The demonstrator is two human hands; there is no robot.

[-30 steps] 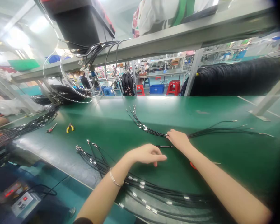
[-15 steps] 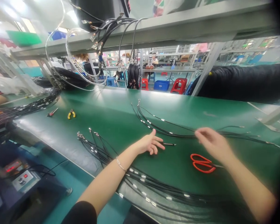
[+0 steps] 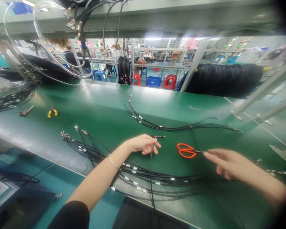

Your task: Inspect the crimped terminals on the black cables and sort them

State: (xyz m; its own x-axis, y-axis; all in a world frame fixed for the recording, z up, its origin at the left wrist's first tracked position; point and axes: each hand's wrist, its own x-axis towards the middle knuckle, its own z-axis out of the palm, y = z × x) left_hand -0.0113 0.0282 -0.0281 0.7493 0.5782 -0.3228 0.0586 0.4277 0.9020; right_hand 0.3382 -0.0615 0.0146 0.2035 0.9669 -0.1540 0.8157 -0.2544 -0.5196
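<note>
While a thin black cable (image 3: pixel 151 181) is pinched by its bright end at the fingertips of the left hand (image 3: pixel 145 144), the other fingers of that hand are loosely spread, and the rest of the cable is hung down across the near edge of the green table (image 3: pixel 97 111). The right hand (image 3: pixel 228 163) is blurred, with its fingers partly extended and its fingertips brought close to the tip of the orange-handled scissors (image 3: pixel 187 150); a thin dark strand (image 3: pixel 195 138) is seen running down toward them, but whether it is gripped cannot be told. Between the left hand and a small loose group of black cables (image 3: pixel 168 128), a slim black tool (image 3: pixel 159 136) is laid flat. Along the near side, a larger bundle of black cables (image 3: pixel 143 171) with white tags is spread, partly covered by the left forearm. Toward the left side of the table, yellow-handled pliers (image 3: pixel 52 112) and a red-handled tool (image 3: pixel 26 111) are placed apart from each other. Behind the table, a thick black roll (image 3: pixel 228 79), a blue crate (image 3: pixel 153 81) and a red stool (image 3: pixel 170 82) are seen.
</note>
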